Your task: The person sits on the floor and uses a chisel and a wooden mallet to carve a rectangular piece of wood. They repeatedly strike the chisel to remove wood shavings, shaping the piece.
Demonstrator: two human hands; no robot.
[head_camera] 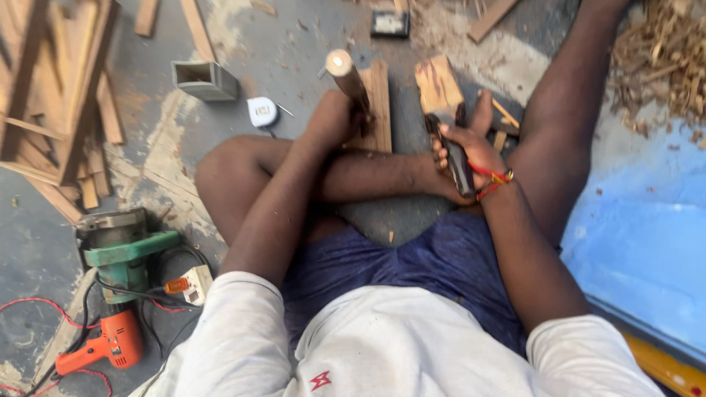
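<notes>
I sit on the floor with my legs crossed. My left hand (pixel 332 117) grips a round wooden rod (pixel 346 75) that stands tilted against a flat wooden board (pixel 379 103). My right hand (pixel 471 153) is closed around the dark handle of a tool (pixel 454 151) whose head is hidden behind a wooden block (pixel 438 87). A red cord is tied round my right wrist. Both hands are just beyond my shins, about a hand's width apart.
A white tape measure (pixel 262 112) and a grey metal box section (pixel 204 79) lie to the left. A green power tool (pixel 121 254), an orange drill (pixel 110 344) and cables sit at lower left. Wooden slats (pixel 59 110) pile up far left, shavings (pixel 662 59) at upper right, blue sheet (pixel 647 235) right.
</notes>
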